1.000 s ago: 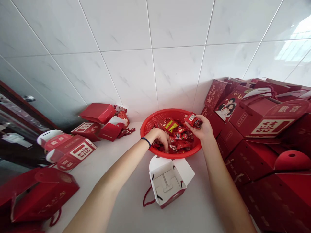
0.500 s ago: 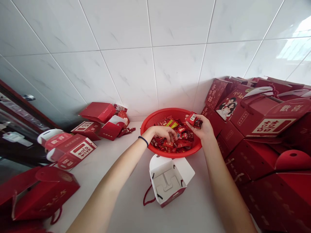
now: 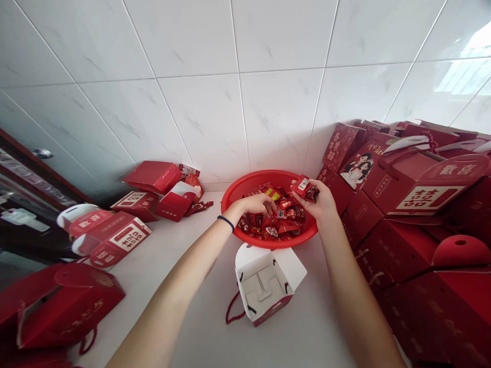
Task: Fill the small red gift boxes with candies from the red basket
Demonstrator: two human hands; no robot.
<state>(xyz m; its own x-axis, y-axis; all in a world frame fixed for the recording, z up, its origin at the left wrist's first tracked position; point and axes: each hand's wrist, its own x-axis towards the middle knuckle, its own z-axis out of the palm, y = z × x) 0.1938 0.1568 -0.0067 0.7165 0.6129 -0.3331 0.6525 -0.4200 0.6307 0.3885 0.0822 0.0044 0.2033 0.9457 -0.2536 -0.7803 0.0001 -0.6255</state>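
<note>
A red plastic basket [image 3: 245, 180] against the wall holds many red-wrapped candies [image 3: 286, 225]. My left hand [image 3: 259, 205] is over the candies in it, fingers curled inward; what they hold, if anything, is hidden. At the basket's right rim, my right hand [image 3: 320, 202] is palm up, closed around a few red candy packets [image 3: 303, 186], one with a white label. Below the basket stands an open gift box [image 3: 264, 291], white inside, with nothing in it, its flaps spread and a dark red cord handle at its left.
Stacked red gift boxes [image 3: 418, 194] crowd the right side beside my right arm. More red boxes [image 3: 123, 237] stand at the left, some with open tops. Small red packets [image 3: 199, 207] lie near them. A white tiled wall [image 3: 280, 112] rises behind the white tabletop [image 3: 203, 317].
My left hand has risen slightly from the candies, its fingers more curled, and the candies beneath it have shifted. My right hand still holds its packets, with the labelled one turned a little.
</note>
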